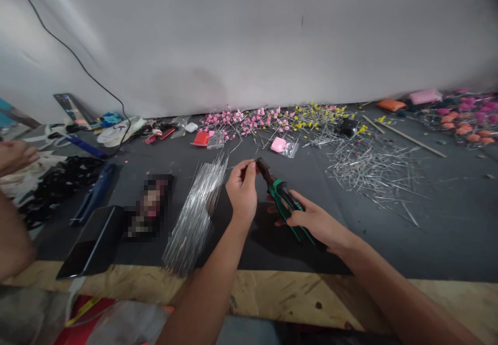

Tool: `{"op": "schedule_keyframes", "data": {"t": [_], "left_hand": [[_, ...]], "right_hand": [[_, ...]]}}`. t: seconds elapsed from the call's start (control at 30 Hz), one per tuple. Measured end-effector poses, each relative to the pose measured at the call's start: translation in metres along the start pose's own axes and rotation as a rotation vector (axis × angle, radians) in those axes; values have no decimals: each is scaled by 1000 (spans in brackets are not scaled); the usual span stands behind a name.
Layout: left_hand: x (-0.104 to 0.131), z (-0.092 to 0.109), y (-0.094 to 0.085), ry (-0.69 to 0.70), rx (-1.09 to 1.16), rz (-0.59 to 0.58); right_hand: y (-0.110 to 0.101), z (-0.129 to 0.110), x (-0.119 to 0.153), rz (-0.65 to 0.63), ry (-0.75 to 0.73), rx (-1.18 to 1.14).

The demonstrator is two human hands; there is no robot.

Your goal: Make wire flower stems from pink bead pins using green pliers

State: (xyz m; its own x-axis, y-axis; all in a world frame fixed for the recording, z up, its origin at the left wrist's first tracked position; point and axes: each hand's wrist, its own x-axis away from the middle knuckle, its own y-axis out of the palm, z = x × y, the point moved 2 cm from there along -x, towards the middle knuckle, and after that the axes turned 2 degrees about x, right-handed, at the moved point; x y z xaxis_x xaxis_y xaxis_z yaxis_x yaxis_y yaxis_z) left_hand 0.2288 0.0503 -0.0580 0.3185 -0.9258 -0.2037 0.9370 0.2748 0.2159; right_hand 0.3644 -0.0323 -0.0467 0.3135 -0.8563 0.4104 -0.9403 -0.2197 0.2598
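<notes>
"What do we have in our hands?"

"Our right hand (319,223) is wrapped round green-handled pliers (278,188). Our left hand (243,187) pinches what seems a thin wire (231,168), too fine to make out well, by the pliers' tips."

"Where might we slip?"

"Our left fingertips sit just beside the metal tips, so a hasty squeeze could nip us. Too loose a pinch could let the wire twist away."

"And farther out?"

"Just left of our left hand lies the wire bundle (198,210), near our forearm; a careless sweep could scatter it."

"What's underneath?"

"A dark sheet (447,215), with a bare wooden edge (284,295) on our side of both hands. Beyond them, pink-tipped stems (249,119) line the foot of a pale wall (249,39). Right of our right hand, loose wires (373,171) lie tangled. Far left of our left hand is another person's arm (13,236)."
</notes>
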Motion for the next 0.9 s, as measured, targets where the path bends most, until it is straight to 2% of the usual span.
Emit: {"op": "schedule_keyframes", "data": {"t": [0.17, 0.37, 0.6, 0.9], "left_hand": [[2, 5, 1, 12, 5, 13], [3, 10, 5, -43, 202, -100], [4, 22, 6, -70, 325, -119], [5, 23, 5, 0, 241, -93]], "right_hand": [[0, -2, 0, -5, -6, -29], [-3, -2, -1, -15, -31, -136], [-9, -3, 2, 7, -27, -123], [-5, -1, 4, 32, -101, 28]]}}
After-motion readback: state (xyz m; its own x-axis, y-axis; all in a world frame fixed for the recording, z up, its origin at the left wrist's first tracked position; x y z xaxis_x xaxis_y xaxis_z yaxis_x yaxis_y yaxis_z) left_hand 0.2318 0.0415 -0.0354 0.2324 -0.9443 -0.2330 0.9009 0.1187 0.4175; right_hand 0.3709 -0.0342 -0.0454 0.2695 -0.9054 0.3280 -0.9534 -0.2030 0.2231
